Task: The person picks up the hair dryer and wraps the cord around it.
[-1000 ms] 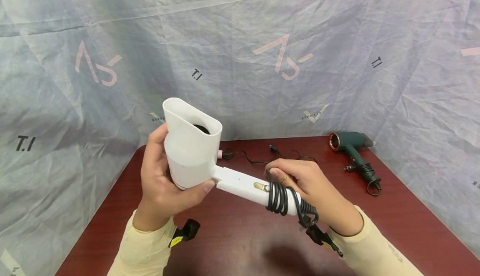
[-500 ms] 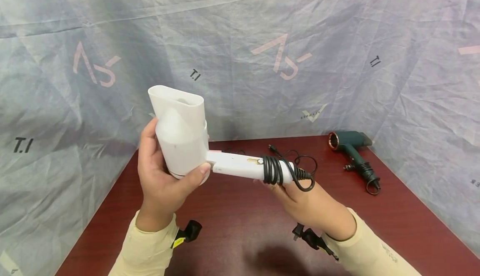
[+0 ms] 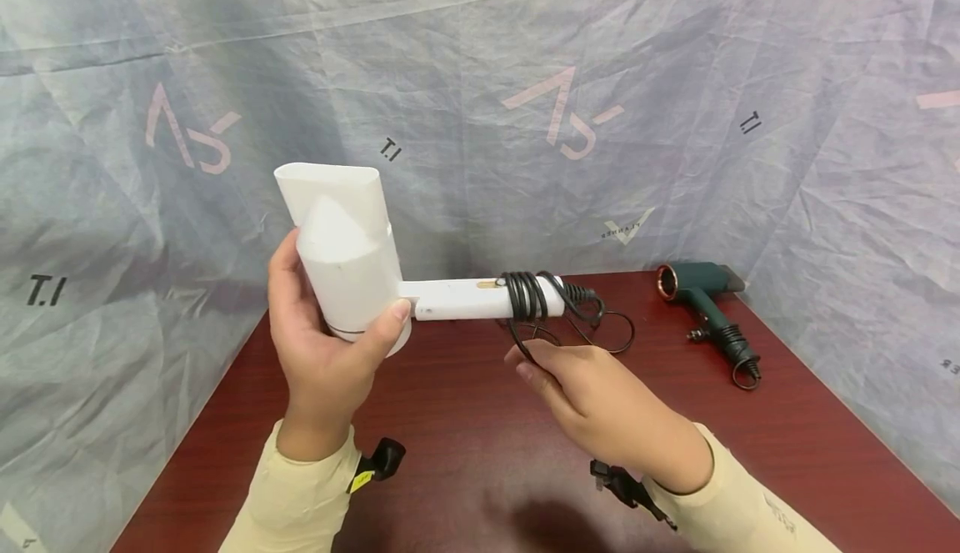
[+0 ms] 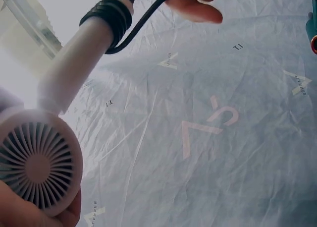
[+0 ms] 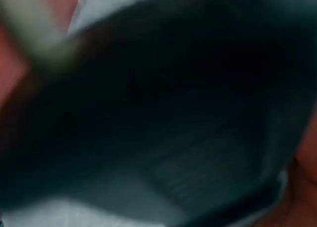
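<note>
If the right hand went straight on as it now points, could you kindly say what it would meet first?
Probably the handle of the white dryer, beyond the cord that the right hand holds; depth is unclear, so it might pass beneath.

Cream sleeves (image 3: 295,486), black wrist cameras (image 3: 387,458)

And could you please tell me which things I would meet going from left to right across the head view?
Wide cylindrical barrel of the white hair dryer → its straight white handle → the person's bare right hand → dark green, pistol-shaped hair dryer.
</note>
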